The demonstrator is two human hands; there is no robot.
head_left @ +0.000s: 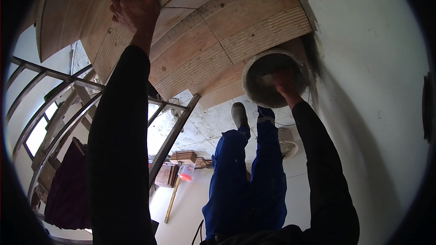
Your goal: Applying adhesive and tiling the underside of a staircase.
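My left hand (134, 7) is at the top of the tiled stairs (186, 50), its fingers curled on a small pale thing that I cannot make out, against a wood-coloured tile. My right hand (284, 81) reaches into a round bucket (254, 59) on a lower step beside the wall, its fingers closed around something pale, partly hidden in the dim inside. The bucket's inside looks grey and dirty. The steps have ribbed strips and dark smudges on them.
A metal railing (179, 124) runs along the left, with a purple cloth (68, 186) hanging on it. My blue-clad legs and boot are below. A white wall (372, 86) rises at right. Wooden pieces (181, 156), a pink-lidded container (185, 174) and another bucket (288, 147) are farther down.
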